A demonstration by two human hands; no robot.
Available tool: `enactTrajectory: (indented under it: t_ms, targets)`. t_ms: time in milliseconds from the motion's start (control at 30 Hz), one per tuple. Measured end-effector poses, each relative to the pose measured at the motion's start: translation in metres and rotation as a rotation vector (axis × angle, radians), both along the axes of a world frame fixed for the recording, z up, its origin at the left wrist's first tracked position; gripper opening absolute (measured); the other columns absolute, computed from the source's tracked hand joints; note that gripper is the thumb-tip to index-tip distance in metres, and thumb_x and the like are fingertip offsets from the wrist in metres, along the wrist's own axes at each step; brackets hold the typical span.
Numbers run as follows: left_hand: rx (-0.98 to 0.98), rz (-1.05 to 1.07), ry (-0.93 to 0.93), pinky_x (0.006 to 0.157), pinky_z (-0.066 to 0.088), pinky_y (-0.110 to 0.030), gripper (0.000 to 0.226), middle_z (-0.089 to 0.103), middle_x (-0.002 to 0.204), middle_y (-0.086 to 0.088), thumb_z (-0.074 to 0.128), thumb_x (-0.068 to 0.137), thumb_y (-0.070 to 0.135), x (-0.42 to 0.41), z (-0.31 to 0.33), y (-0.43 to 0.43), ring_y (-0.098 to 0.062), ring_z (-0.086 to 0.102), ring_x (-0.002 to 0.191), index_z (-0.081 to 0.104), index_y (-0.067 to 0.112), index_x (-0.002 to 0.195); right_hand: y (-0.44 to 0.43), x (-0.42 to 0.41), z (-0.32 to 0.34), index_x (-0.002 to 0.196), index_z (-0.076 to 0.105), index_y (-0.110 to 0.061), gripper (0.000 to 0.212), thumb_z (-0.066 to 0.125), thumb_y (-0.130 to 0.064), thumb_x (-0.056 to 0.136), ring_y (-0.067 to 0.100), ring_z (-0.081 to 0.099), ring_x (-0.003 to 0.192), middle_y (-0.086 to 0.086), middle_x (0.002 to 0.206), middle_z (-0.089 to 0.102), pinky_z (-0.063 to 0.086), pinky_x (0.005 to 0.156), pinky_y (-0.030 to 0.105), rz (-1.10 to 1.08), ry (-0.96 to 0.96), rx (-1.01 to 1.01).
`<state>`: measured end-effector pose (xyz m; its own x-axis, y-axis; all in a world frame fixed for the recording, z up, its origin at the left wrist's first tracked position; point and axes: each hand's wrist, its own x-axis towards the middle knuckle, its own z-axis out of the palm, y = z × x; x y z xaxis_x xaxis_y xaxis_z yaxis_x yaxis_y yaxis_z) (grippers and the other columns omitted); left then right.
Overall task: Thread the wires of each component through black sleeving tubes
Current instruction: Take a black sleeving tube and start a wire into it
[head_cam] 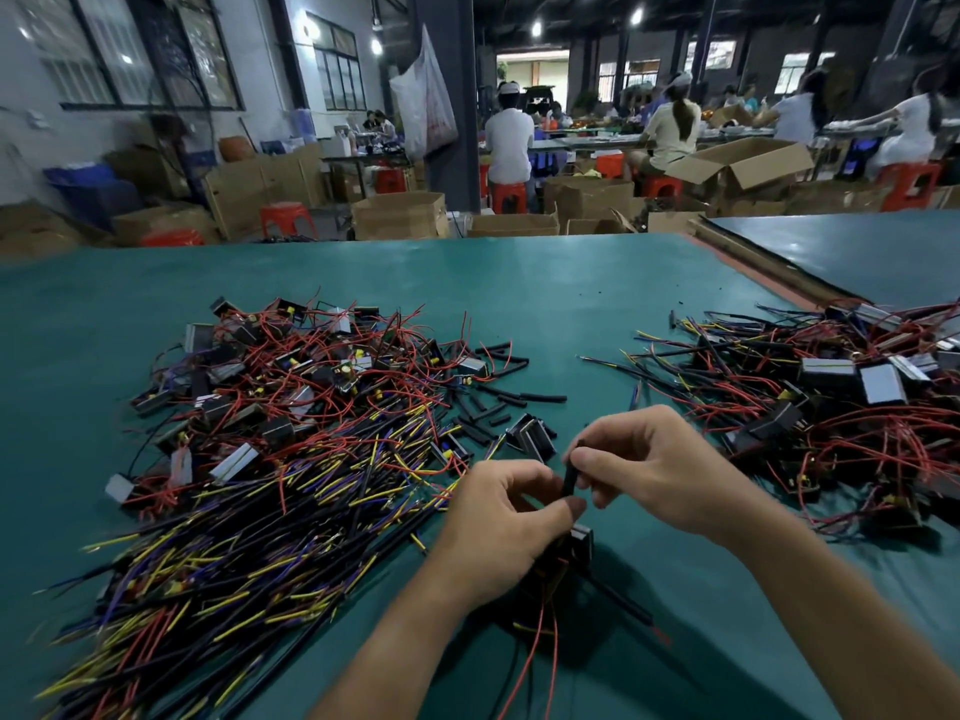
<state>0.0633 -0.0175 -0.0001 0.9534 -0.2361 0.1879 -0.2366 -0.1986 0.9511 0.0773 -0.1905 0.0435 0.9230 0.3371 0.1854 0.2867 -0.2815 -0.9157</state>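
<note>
Working at a wide green table (pixel 519 283). On the left, a big heap of small components (pixel 291 387) with red, yellow, blue and black leads, sprawling toward the near edge. On the right, a smaller second heap (pixel 831 387), well apart from the first; many leads there in black sleeves, so probably the finished lot. Between the heaps, nearer the left one, a scatter of loose sleeving tubes (pixel 498 402) lying flat on the mat.

Near centre, both hands just above the mat, close together.
- Left hand (pixel 498 522): fingers curled, thumb and forefinger pinched at the lower end of one short tube. Black component (pixel 579 540) tucked just below the palm; cannot tell whether gripped by hidden fingers or hanging by its leads.
- Right hand (pixel 660 470): thumb and fingertips closed round the upper end of the same black tube (pixel 570 480), held roughly upright between the two hands.

Below the left wrist, red wires (pixel 540 641) trailing toward the near edge, plus one sleeved lead (pixel 623 605) slanting right.

Step in hand, by the look: mid-threading, sliding a tube over this component's wires. No wire tip visible at either tube end.

Next: keep the leads pinched straight, push the tube down toward the component body, then drop the piece on the right heap.
</note>
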Motion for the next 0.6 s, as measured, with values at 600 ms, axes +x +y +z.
enactTrajectory:
  t_ms: [600]
  targets:
    - [0.185,0.100,-0.006,0.053,0.040,-0.016,0.020,0.056,0.052,0.011,0.075,0.074,0.027,-0.003,-0.002,0.000,0.000,0.047,0.049,0.062,0.020,0.061,-0.012,0.005,0.026,0.077,0.073,-0.009,0.035,0.055,0.020,0.084,0.017,0.068,0.067,0.009,0.074,0.074,0.056,0.064,0.018,-0.218,0.063,-0.241]
